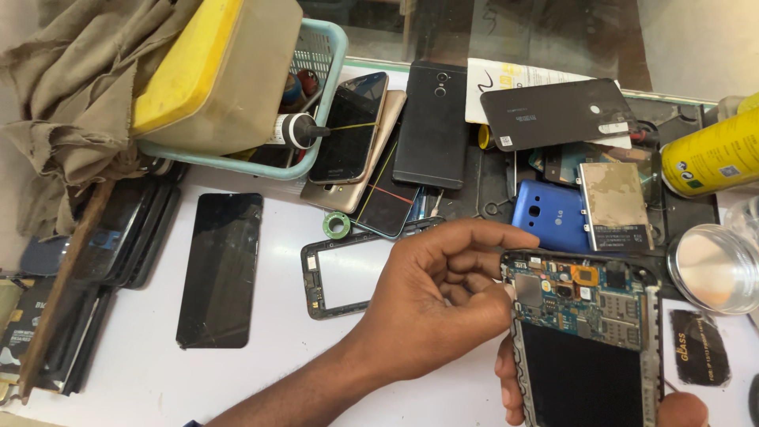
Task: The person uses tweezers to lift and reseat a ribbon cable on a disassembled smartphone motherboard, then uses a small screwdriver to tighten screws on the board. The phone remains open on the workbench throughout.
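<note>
Much of this bench scene is covered, cropped or unreadable.

The opened phone runs off the bottom edge, so its lower end is unseen; the left hand covers part of its left side, and its fingers curl so their tips are hidden. The right hand shows only as fingers behind the phone and a thumb at the bottom edge. The yellow spray can and clear round lid are cut at the worktop's right edge. The yellow-lidded box hides most of the basket. Board parts are too small to tell.
</note>
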Motion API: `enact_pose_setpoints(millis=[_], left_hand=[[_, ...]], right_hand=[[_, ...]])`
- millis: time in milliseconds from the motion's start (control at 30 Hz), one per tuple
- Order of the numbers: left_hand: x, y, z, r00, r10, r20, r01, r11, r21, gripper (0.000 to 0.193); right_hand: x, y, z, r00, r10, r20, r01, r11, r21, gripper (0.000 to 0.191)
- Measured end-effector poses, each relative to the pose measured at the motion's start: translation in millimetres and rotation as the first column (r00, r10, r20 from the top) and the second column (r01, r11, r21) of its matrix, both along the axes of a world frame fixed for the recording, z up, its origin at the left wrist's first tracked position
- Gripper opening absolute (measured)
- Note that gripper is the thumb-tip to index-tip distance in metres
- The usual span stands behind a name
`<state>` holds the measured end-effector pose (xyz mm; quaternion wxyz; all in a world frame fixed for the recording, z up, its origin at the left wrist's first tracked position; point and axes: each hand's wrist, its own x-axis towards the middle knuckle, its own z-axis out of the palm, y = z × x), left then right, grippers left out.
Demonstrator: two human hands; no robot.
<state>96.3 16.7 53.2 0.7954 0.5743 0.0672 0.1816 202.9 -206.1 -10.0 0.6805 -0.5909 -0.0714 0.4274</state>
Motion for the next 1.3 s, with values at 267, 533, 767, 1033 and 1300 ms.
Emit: enact_pose_setpoints(millis=[267,533,767,1033,1300], left_hand=[[-5,-2,6,0.999,-0.036,0.013,0.037,0.99,-0.133,0.044],[-7,-3,13,0.998,0.056,0.007,-0.056,0.993,0.107,0.042],[-8,-5,17,0.996,0.074,-0.056,-0.076,0.996,-0.043,0.033],[-5,1,9,0.999,0.016,-0.033,-0.016,1.0,0.005,0.045],[-7,1,10,0.997,-0.078,-0.006,0.076,0.987,-0.145,0.051]], right_hand=[[-2,10,-6,0.998,0.011,0.067,-0.02,0.992,0.125,0.144],[38,9,-23,0.97,0.243,-0.029,-0.238,0.964,0.122,0.077],[30,14,-18,0.959,0.271,0.077,-0.278,0.955,0.102,0.09],[15,15,48,0.908,0.263,-0.325,-0.117,0.906,0.406,0.1],[20,23,42,0.88,0.313,-0.357,-0.054,0.812,0.581,0.084]])
